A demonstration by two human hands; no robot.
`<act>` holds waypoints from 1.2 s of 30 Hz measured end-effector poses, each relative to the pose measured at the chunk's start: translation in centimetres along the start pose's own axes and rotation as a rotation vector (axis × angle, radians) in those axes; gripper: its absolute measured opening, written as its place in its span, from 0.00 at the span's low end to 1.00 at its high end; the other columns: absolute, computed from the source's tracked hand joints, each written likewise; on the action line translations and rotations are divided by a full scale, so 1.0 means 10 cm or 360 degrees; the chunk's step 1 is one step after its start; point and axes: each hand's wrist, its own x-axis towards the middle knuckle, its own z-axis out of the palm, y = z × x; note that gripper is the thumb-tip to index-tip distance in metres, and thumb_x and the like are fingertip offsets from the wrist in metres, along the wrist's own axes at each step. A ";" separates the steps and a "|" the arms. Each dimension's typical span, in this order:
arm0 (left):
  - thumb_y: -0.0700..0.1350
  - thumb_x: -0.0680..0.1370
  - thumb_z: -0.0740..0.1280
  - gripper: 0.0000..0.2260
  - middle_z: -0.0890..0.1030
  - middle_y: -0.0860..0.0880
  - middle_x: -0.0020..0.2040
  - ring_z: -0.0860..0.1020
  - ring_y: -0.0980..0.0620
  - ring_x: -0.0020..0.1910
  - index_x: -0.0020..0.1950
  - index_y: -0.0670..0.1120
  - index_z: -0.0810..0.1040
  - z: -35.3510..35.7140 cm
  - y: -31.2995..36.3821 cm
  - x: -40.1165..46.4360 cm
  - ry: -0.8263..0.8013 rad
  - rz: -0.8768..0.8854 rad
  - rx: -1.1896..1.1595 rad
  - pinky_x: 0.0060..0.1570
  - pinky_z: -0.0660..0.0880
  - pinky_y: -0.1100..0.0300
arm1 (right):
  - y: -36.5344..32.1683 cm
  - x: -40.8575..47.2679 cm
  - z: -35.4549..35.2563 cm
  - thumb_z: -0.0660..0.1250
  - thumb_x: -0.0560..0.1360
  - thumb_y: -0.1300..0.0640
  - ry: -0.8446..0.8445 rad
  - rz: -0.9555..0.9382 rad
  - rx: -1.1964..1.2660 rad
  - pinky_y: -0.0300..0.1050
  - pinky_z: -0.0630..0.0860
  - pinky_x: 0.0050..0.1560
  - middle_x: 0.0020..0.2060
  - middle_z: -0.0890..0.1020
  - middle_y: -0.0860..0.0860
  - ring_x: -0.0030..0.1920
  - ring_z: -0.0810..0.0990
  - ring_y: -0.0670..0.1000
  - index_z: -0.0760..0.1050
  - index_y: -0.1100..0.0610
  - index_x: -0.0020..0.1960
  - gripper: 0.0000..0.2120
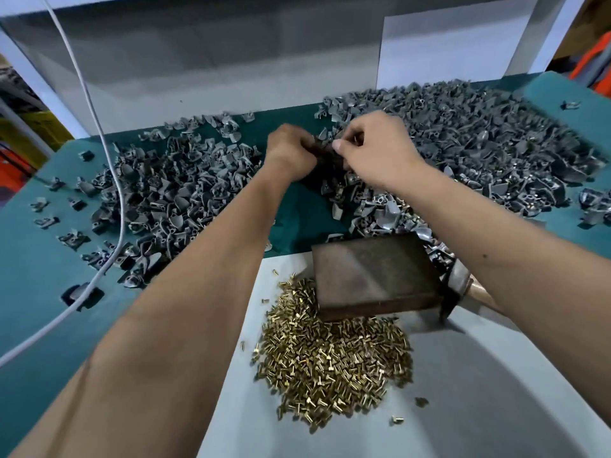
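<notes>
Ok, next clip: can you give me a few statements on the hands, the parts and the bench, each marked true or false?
1. The left hand and right hand both hold one dark part. True.
2. The brass pins are heaped on the bare teal table. False: they lie on a white sheet.
3. Grey plastic parts are piled on both sides of the hands. True.
4. The right hand grips the brown block. False: it lies by the pins, with no hand on it.
5. The white cable runs down the right side. False: it runs down the left.
</notes>
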 end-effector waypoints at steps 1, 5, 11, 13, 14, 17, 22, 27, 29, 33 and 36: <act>0.38 0.75 0.76 0.07 0.86 0.48 0.51 0.83 0.50 0.53 0.51 0.47 0.87 0.00 -0.02 -0.04 -0.0043 -0.0061 -0.0194 0.58 0.79 0.62 | 0.01 0.00 -0.01 0.70 0.80 0.52 0.0033 0.0059 0.0059 0.37 0.74 0.48 0.40 0.84 0.50 0.42 0.83 0.47 0.82 0.53 0.46 0.07; 0.31 0.74 0.75 0.09 0.85 0.41 0.49 0.83 0.46 0.50 0.43 0.44 0.83 0.02 0.01 -0.24 -0.0290 -0.0142 -0.0844 0.59 0.81 0.54 | 0.07 -0.02 -0.02 0.69 0.81 0.54 0.0056 0.0314 0.0352 0.45 0.80 0.44 0.36 0.85 0.51 0.34 0.83 0.47 0.82 0.55 0.46 0.07; 0.29 0.76 0.72 0.09 0.84 0.39 0.54 0.83 0.45 0.56 0.45 0.42 0.82 -0.01 0.04 -0.35 -0.0382 -0.0240 -0.0985 0.63 0.79 0.55 | 0.19 -0.09 -0.07 0.67 0.82 0.55 0.0091 0.0506 0.0592 0.40 0.75 0.31 0.34 0.85 0.52 0.30 0.79 0.45 0.81 0.56 0.50 0.06; 0.30 0.76 0.72 0.08 0.85 0.41 0.52 0.83 0.47 0.54 0.45 0.43 0.82 0.02 0.06 -0.38 -0.0423 -0.0260 -0.1063 0.60 0.80 0.58 | 0.21 -0.11 -0.08 0.68 0.81 0.56 0.0105 0.0557 0.0671 0.38 0.72 0.28 0.34 0.85 0.52 0.29 0.78 0.46 0.79 0.57 0.51 0.05; 0.30 0.77 0.71 0.08 0.84 0.42 0.49 0.83 0.49 0.51 0.44 0.43 0.82 0.04 0.07 -0.39 -0.0417 -0.0266 -0.1092 0.56 0.81 0.61 | 0.21 -0.11 -0.08 0.69 0.81 0.56 0.0111 0.0572 0.0702 0.38 0.71 0.27 0.34 0.85 0.53 0.28 0.78 0.46 0.79 0.58 0.50 0.05; 0.30 0.78 0.70 0.09 0.84 0.44 0.47 0.82 0.54 0.44 0.43 0.42 0.82 0.09 0.09 -0.42 -0.0394 -0.0298 -0.1158 0.45 0.81 0.68 | 0.21 -0.12 -0.10 0.70 0.80 0.59 0.0099 0.0587 0.0778 0.37 0.72 0.27 0.35 0.85 0.55 0.28 0.78 0.46 0.79 0.61 0.50 0.05; 0.28 0.77 0.70 0.08 0.84 0.41 0.52 0.83 0.53 0.44 0.44 0.40 0.83 0.05 0.08 -0.44 -0.0388 -0.0353 -0.1240 0.45 0.81 0.67 | 0.23 -0.11 -0.14 0.68 0.80 0.64 0.0126 0.0680 0.0877 0.47 0.83 0.40 0.42 0.86 0.60 0.34 0.81 0.50 0.79 0.63 0.51 0.02; 0.26 0.78 0.68 0.09 0.84 0.38 0.57 0.84 0.49 0.50 0.47 0.39 0.83 0.01 0.08 -0.50 -0.0367 -0.0340 -0.1244 0.53 0.82 0.63 | 0.19 -0.18 -0.16 0.61 0.80 0.73 0.0153 0.0770 0.0926 0.47 0.85 0.43 0.54 0.79 0.58 0.37 0.87 0.53 0.79 0.66 0.54 0.10; 0.26 0.79 0.65 0.09 0.84 0.37 0.57 0.84 0.47 0.55 0.50 0.37 0.82 -0.04 0.09 -0.55 -0.0351 -0.0288 -0.1277 0.57 0.81 0.59 | 0.15 -0.23 -0.17 0.62 0.80 0.73 0.0158 0.0774 0.0932 0.43 0.84 0.40 0.60 0.76 0.58 0.38 0.88 0.54 0.79 0.65 0.52 0.09; 0.30 0.79 0.67 0.09 0.85 0.42 0.55 0.84 0.46 0.56 0.52 0.41 0.83 -0.22 0.12 -0.67 -0.0162 -0.0107 -0.1347 0.56 0.82 0.58 | 0.04 -0.32 -0.21 0.69 0.78 0.70 0.0082 0.0713 0.1073 0.44 0.85 0.41 0.53 0.82 0.62 0.39 0.88 0.56 0.77 0.66 0.56 0.07; 0.34 0.78 0.72 0.06 0.87 0.43 0.48 0.85 0.49 0.47 0.52 0.42 0.84 -0.38 0.12 -0.89 -0.0314 0.0011 -0.1512 0.52 0.83 0.58 | -0.14 -0.42 -0.23 0.72 0.76 0.68 -0.0012 0.0593 0.1149 0.44 0.84 0.37 0.45 0.85 0.62 0.36 0.87 0.55 0.78 0.65 0.53 0.07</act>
